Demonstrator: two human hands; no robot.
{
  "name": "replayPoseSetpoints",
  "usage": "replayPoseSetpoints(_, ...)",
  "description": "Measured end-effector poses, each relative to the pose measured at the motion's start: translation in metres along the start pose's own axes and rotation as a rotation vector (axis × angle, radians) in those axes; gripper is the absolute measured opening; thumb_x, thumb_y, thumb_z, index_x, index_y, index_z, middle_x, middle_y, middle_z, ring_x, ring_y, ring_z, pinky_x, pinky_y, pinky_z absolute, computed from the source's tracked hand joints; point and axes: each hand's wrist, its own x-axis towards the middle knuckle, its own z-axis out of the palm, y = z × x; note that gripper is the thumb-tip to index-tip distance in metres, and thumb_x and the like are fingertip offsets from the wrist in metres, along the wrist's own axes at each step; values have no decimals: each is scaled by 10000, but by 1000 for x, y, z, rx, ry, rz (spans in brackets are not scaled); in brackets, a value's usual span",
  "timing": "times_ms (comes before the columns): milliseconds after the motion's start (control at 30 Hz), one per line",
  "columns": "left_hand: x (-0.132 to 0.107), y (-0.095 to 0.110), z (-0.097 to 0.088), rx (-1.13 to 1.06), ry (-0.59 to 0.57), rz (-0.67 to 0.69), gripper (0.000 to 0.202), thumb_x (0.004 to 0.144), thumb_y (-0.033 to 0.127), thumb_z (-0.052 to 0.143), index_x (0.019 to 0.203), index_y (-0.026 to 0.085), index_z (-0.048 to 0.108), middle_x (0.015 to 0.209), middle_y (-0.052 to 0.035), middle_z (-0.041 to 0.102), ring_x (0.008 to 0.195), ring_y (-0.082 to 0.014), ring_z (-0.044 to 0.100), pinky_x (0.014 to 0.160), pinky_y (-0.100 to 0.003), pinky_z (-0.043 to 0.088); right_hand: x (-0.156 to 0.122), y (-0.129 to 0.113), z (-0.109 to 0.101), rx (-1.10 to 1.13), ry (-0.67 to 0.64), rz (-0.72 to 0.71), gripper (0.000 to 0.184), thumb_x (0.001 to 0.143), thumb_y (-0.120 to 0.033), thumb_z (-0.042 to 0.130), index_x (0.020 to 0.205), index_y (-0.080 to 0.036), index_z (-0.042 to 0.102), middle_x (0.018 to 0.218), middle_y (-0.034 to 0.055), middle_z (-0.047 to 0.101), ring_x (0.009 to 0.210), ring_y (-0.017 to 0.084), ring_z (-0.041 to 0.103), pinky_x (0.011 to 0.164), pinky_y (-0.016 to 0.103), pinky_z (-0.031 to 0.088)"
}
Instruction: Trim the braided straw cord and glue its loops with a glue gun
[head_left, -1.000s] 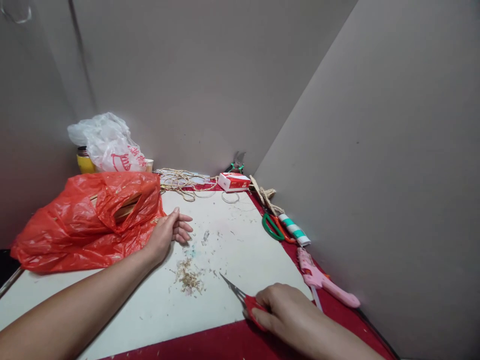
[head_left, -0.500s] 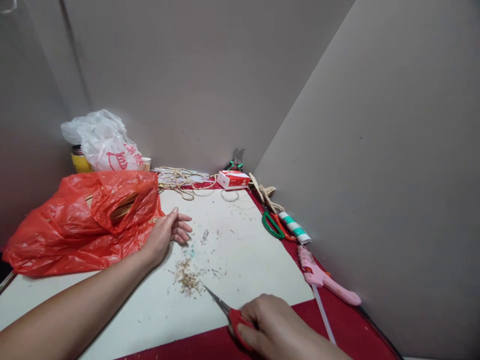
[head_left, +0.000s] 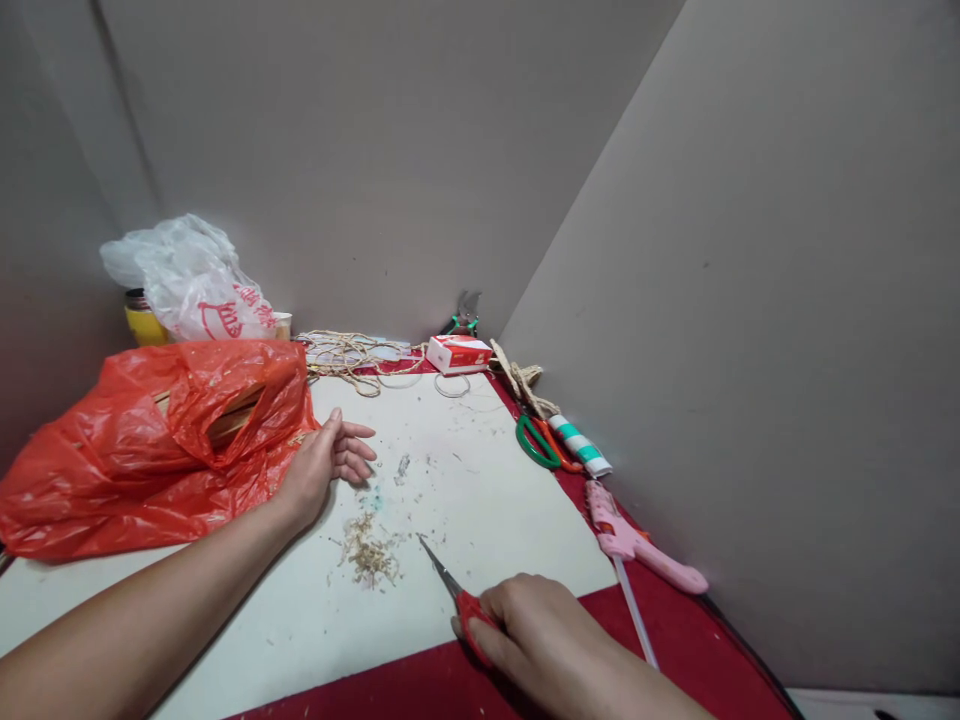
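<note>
Far left, a big red plastic bag (head_left: pixel 150 450) sprawls crumpled across the tabletop (head_left: pixel 495 500), with something pale and wooden showing through its mouth. Behind it, up against the wall, sits a white plastic bag (head_left: pixel 191 285) with red print, and a yellow jar (head_left: pixel 142 322) peeks out just beside it. Moving in, the left hand (head_left: pixel 322 462) lies released on the white surface, palm down on its edge, fingers loose and spread a little, holding nothing, right at the red bag's rim. Back by the wall there's a tangle of twine (head_left: pixel 349 352). In front of the left hand, a small pile of fibre scraps (head_left: pixel 367 555) is scattered on the white surface. Now the action spot: the right hand (head_left: pixel 525 630) is clenched around the red-handled scissors (head_left: pixel 450 585), low near the front edge where the white surface meets the red cloth (head_left: pixel 420 690). The blades are together and point up and left, their tip just beside the scrap pile, not in it. Further back, a red and white box (head_left: pixel 459 353) lies near the corner with green-handled pliers (head_left: pixel 465 312) propped behind it. Along the right wall, a second pair of scissors with green and orange handles (head_left: pixel 544 445) lies touching a green-and-white striped roll (head_left: pixel 579 445), and nearer the camera a pink glue gun (head_left: pixel 637 545) rests on the red cloth, a glue stick (head_left: pixel 634 625) lying beside it.
</note>
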Motion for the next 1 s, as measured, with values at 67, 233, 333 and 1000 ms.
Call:
replayPoseSetpoints(67, -3, -2, 3, 72, -14, 35, 583, 864, 605, 354, 946, 107, 645, 760, -100, 702, 623, -172, 658, 593, -284, 510, -2, 1, 2, 28, -11, 6, 313, 781, -283, 455, 510, -176, 340, 474, -33, 317, 467, 86, 239, 477, 271, 168)
replayPoseSetpoints(233, -25, -5, 17, 663, -408, 264, 518, 908, 513, 357, 1238, 179, 577, 1341, -130, 539, 1259, -242, 466, 1079, -409, 306, 0, 10, -3, 191, -63, -14, 237, 703, -213, 481, 502, -181, 359, 478, -43, 315, 479, 88, 286, 465, 252, 177)
replayPoseSetpoints(333, -42, -2, 25, 1030, -723, 404, 556, 895, 494, 406, 1349, 181, 475, 1418, -121, 450, 1348, -267, 337, 1117, -439, 235, 9, 21, -14, 373, 77, -78, 273, 770, -287, 444, 536, -189, 341, 523, -45, 312, 521, 97, 289, 490, 248, 193)
replayPoseSetpoints(1000, -188, 18, -38, 1421, -428, 226, 469, 926, 342, 398, 1395, 344, 384, 1454, 6, 397, 1323, -221, 387, 1091, -406, 340, 14, 24, -4, 758, 58, -344, 437, 819, -477, 454, 534, -213, 254, 537, -68, 197, 532, 91, 175, 503, 251, 176)
